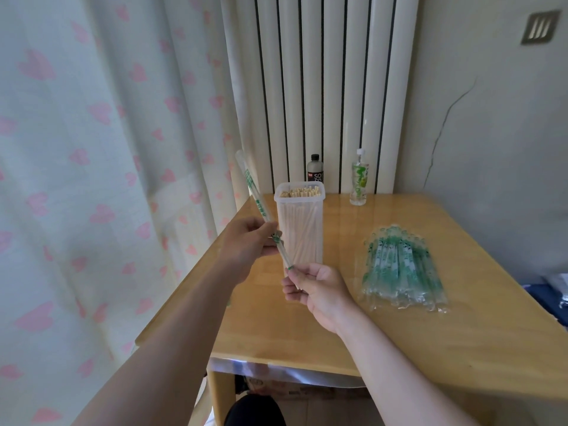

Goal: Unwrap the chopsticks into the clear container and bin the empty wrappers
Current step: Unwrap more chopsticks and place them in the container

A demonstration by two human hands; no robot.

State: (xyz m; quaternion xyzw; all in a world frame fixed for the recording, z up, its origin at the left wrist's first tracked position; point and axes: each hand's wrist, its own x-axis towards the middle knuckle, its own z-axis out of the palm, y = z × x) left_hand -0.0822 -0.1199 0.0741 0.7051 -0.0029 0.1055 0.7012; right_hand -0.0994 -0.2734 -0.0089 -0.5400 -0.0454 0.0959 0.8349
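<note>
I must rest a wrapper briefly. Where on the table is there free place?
Widest: the table front, between its near edge and the pile of wrapped chopsticks. Narrower: the strip between that pile and the clear container. Crowded: in front of the container, where the left hand and right hand work.

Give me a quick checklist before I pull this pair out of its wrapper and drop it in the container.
1. Wrapper held: left hand grips the wrapper. Ok.
2. Sticks held: right hand pinches the bare chopsticks. Ok.
3. Target ready: clear container stands upright with no lid on. Ok.
4. Room inside: it looks packed near the rim. Cannot tell.
5. Place for the empty wrapper: no bin in view. Not ok.
</note>
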